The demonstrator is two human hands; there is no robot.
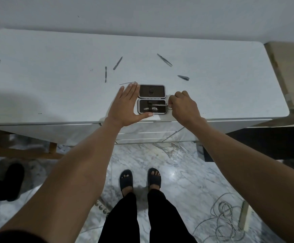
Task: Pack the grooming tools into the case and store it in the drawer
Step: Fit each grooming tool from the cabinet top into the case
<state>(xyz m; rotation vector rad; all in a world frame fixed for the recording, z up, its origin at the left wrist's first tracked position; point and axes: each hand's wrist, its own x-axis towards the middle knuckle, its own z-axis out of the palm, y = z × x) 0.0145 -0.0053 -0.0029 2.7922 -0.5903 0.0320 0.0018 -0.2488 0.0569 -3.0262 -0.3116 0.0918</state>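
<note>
An open dark case [152, 91] lies on the white table [55, 88], its two halves side by side near the front edge. A nail clipper [150, 108] sits strapped in the near half. My left hand [125, 104] rests flat against the case's left side, thumb along its front edge. My right hand [183, 106] pinches small scissors [160, 105] by the handle and holds them over the near half. Loose on the table lie a nail file [117, 63], a double-ended pusher [105, 74], a thin pick [127, 83], tweezers [164, 59] and a second clipper [183, 77].
Drawer fronts [142, 135] show below the table's front edge. A wooden stool [290, 74] stands at the right. On the marble floor lie a coiled cable [225, 221] and a power strip [101, 206]. My sandalled feet are below.
</note>
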